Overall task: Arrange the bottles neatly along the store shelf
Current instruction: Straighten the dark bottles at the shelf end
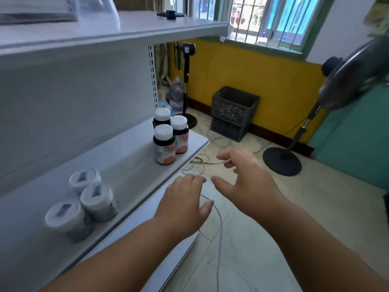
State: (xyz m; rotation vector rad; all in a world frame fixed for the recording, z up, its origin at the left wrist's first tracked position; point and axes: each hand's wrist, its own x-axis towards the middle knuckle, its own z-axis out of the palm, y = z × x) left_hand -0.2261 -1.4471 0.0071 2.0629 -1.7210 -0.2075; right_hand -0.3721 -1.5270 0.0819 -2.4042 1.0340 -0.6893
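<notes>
Both hands, left hand (185, 199) and right hand (242, 175), hang loose and hold nothing (fingers spread). Three dark bottles (165, 144) and three blurry bottles (84, 201) stand on the shelf (126, 165).

The pale grey metal shelf (130, 157) looks smooth and faintly glossy; the dark bottles with white plastic caps (164, 144) shine; the black plastic crate (233, 112) looks matt.
</notes>
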